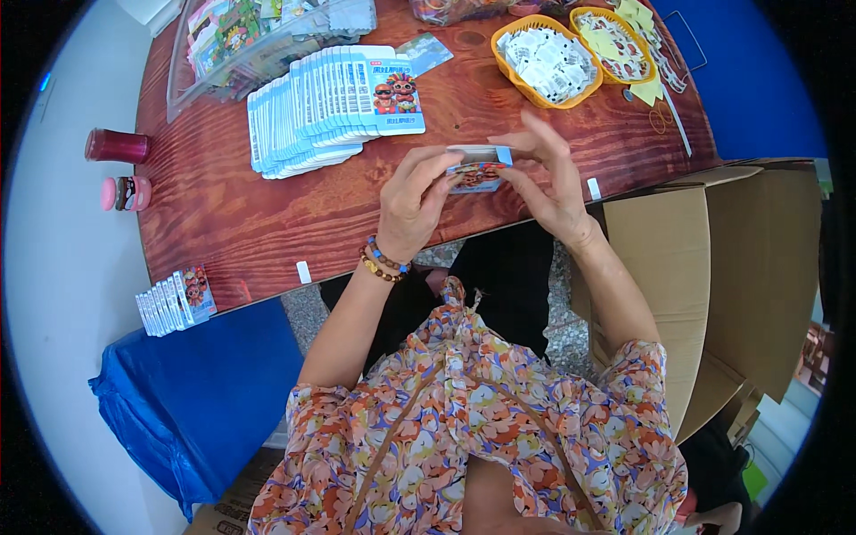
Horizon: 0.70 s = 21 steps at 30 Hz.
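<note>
Centre of frame: left hand (415, 196) grasps the small box (480, 176), apparently steadying it; right hand (555, 189) at its right end, grip undetermined. Fanned stack (330, 109), upper left, presumably overlapped for reach.

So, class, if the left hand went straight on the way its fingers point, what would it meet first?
The small box touching the left hand; past it, roughly in line, is the right hand, though depth is hard to judge in one view.
</note>
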{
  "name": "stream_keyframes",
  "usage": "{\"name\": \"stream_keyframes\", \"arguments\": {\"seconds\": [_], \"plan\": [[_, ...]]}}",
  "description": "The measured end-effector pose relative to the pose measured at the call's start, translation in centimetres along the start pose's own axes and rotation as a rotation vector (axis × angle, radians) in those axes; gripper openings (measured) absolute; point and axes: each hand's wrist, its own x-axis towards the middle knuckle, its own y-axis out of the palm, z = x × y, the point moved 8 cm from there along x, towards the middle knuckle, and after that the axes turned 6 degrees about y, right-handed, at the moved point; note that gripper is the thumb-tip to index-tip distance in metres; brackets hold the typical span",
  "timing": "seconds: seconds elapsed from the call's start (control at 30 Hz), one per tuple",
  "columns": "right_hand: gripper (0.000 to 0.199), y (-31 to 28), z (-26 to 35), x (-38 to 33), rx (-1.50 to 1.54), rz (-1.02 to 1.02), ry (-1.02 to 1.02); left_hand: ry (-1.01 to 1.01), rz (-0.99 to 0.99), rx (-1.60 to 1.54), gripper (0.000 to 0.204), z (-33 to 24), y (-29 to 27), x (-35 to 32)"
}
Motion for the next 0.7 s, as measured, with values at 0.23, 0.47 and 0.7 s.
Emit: {"name": "stream_keyframes", "arguments": {"seconds": [0.23, 0.47, 0.7], "plan": [[0.016, 0.3, 1.8, 2.4, -0.164, 0.227, -0.028, 0.038, 0.011, 0.023, 0.037, 0.5, 0.2, 0.1], [0.018, 0.9, 2.2, 3.6, -0.368, 0.252, 0.044, -0.114, -0.024, -0.099, 0.041, 2.0, 0.4, -0.8], [0.025, 1.7, 3.7, 3.2, -0.725, 0.238, -0.192, -0.138, -0.021, -0.122, 0.049, 2.3, 0.5, -0.5]]}}
